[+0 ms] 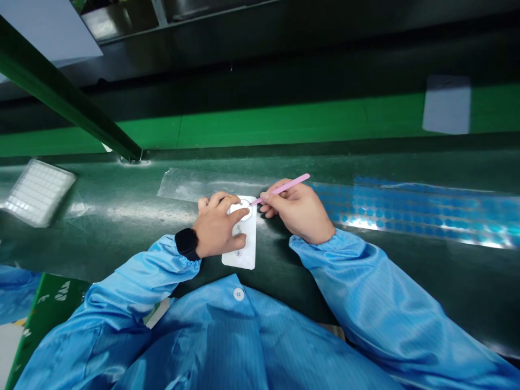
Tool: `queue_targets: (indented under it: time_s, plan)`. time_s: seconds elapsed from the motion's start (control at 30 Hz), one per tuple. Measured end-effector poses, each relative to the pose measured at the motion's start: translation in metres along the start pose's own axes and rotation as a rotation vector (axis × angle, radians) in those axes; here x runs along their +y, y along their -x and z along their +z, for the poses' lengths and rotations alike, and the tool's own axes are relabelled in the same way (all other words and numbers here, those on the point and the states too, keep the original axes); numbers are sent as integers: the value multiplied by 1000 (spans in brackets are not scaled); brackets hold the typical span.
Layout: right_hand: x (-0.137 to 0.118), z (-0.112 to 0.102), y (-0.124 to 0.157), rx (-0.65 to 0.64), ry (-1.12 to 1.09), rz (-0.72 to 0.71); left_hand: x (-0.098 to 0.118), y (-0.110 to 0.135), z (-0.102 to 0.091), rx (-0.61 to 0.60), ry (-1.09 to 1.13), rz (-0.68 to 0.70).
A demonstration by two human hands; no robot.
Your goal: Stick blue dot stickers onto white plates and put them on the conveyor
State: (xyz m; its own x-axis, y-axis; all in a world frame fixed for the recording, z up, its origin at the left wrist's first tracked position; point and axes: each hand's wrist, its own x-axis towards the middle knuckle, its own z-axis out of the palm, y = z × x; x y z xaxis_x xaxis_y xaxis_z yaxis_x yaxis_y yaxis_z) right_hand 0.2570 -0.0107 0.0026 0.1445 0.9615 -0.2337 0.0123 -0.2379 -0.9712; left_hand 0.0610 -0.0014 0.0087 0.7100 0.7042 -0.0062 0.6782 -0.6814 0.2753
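Observation:
A white card (246, 254) with rounded corners lies on the green mat in front of me, with faint grey marks partly covered. On its upper part is a small white rounded piece (246, 205) with a dark dot. My left hand (219, 225) bends over both, its fingertips holding the piece against the card from the left. In my right hand (303, 211), thumb and fingers pinch slim pink tweezers (287, 186). Their thin tip points left and meets the white piece near its upper right edge; whether it grips anything is too small to tell.
A clear strip with rows of blue round dots (406, 211) lies to the right. Clear film (182, 183) lies beyond my hands. A white gridded tray (38, 192) rests at left, near a green post (93, 116). A pale card (447, 105) is on the green ledge.

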Motion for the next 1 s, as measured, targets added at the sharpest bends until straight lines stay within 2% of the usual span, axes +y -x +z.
queue_targets:
  time_s: [1.0]
  plan:
    - [-3,1,-1,-2,-34,12,-3,-3,4,79,52,-25]
